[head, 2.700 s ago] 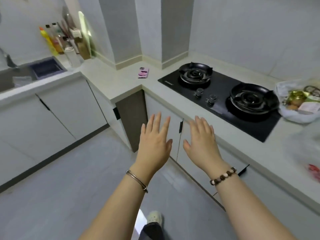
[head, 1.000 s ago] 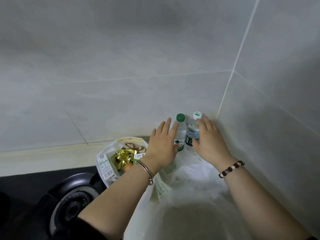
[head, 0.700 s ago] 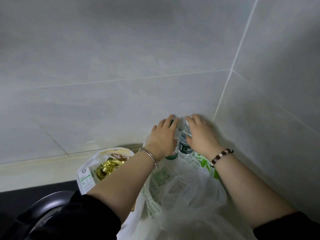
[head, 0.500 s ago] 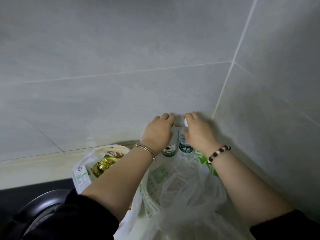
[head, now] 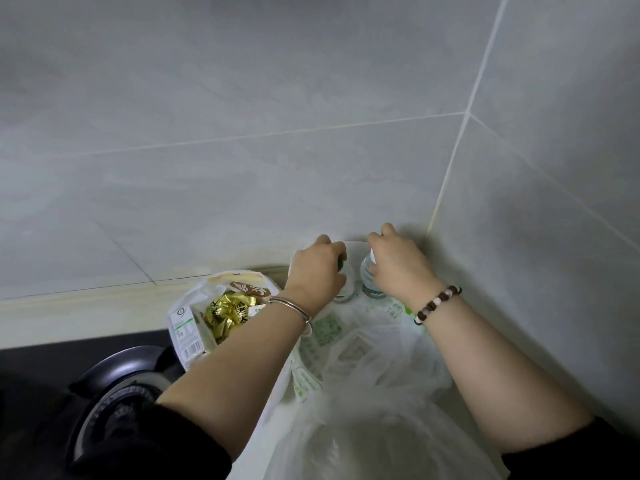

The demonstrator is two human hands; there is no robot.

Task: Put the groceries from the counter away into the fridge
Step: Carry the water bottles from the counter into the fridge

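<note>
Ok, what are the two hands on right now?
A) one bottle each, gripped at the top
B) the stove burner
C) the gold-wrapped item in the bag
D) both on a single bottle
A: the left hand has its fingers curled over the top of the left bottle, and the right hand grips the top of the right bottle beside it, in the wall corner.

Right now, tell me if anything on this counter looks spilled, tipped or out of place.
Nothing stands out. The left hand grips the green-capped bottle, the right hand the white-capped bottle; both stand upright. The grocery bags sit open beside the burner, nothing spilled.
</note>
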